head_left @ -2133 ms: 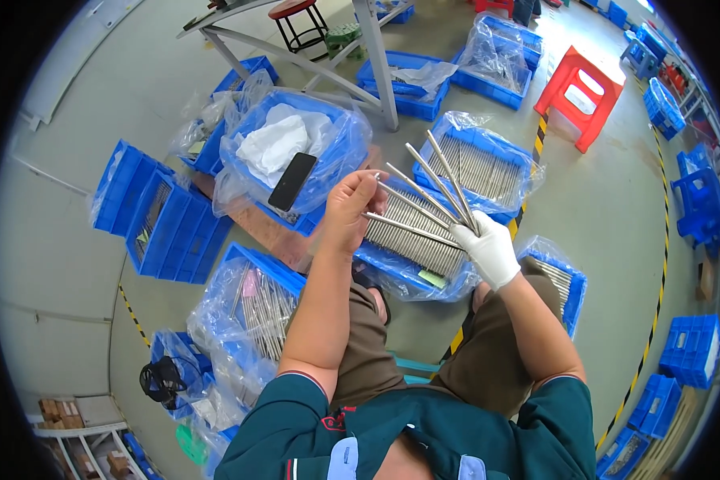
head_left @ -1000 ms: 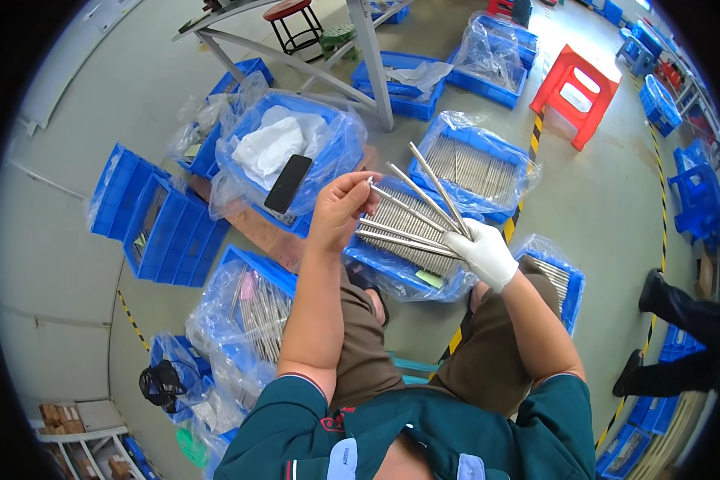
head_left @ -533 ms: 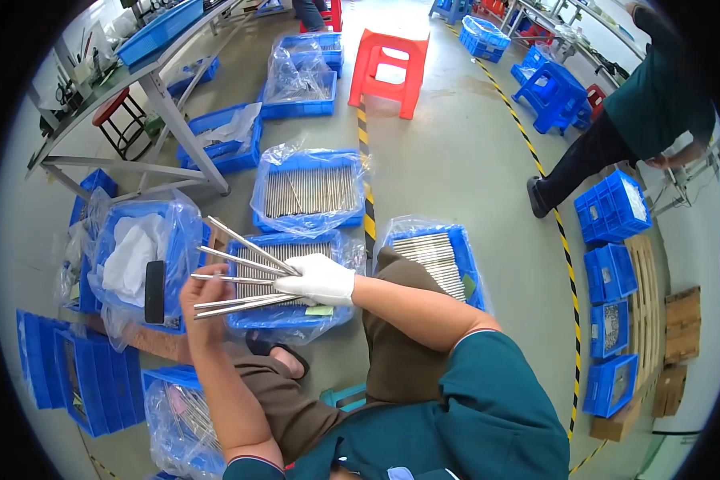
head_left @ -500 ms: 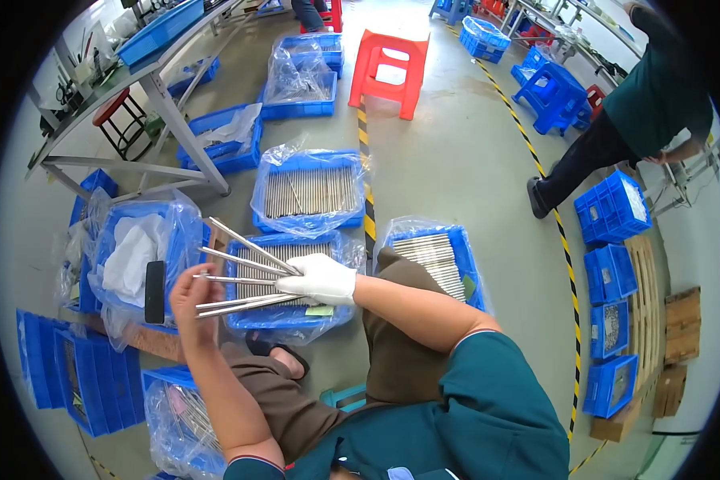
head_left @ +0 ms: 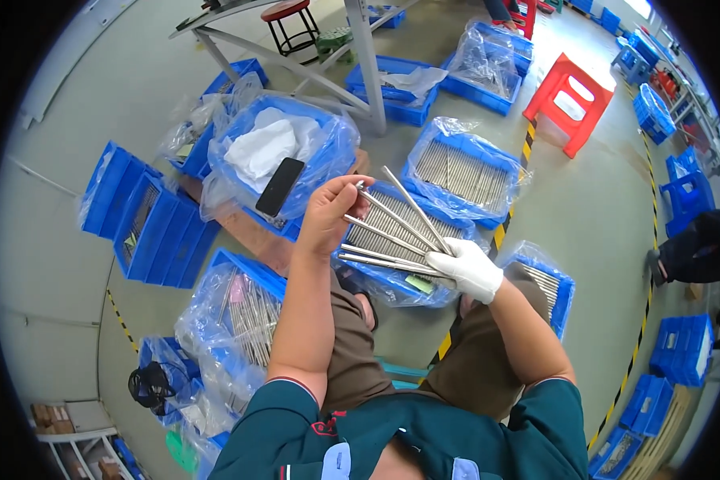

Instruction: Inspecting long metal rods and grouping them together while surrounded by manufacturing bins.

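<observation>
My right hand, in a white glove, grips several slim metal rods by one end. They fan out toward my bare left hand, whose thumb and fingers pinch the tip of one rod. Both hands are above a plastic-lined blue crate holding a row of similar rods. A pale green slip lies at its near side. Left of my left hand, a black phone-like slab rests over a lined crate with white cloth in it.
Another crate of rods stands beyond, and one beside my right knee. At near left is a bagged crate of loose rods. Stacked blue crates stand farther left. A red stool and a table leg are ahead.
The view has swung left, so the scene sits farther right. My left fingers, blurred near the rod ends before, now pinch one rod's tip. My right hand still holds the fanned rods.
</observation>
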{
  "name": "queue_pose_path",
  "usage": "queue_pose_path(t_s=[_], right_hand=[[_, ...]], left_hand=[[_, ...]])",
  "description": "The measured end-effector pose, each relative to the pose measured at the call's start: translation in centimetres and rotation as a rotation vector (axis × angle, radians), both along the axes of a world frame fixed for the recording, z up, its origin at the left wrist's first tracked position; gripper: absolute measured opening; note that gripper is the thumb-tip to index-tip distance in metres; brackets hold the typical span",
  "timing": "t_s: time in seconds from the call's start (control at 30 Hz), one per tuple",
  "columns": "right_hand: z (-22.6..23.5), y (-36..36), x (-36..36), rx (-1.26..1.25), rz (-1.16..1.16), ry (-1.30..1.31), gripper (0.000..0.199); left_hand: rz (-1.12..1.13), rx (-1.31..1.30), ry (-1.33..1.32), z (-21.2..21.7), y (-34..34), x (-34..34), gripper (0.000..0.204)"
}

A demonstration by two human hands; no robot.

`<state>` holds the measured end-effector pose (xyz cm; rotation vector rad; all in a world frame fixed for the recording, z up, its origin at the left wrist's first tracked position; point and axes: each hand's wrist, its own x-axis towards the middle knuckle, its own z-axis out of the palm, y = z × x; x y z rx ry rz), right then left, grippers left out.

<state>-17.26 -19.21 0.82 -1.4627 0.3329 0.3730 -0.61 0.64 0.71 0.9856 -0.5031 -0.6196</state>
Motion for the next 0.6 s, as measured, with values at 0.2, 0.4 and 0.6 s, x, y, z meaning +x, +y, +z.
queue_pose_path(t_s=[0.2, 0.4, 0.6], right_hand=[[-0.2, 0.2, 0.1, 0.114, 0.007, -0.077, 0.023], [0.3, 0.6, 0.0, 0.279, -0.018, -0.062, 0.022], [0.7, -0.1, -0.4, 0.262, 0.076, 0.054, 0.025]], left_hand=[[-0.124, 0.159, -0.008, -0.2, -0.4, -0.7, 0.030], [-0.202, 0.186, 0.040, -0.5, -1.9, -2.6, 0.039], [0.112, -0.078, -0.084, 1.5, 0.7, -0.2, 0.028]])
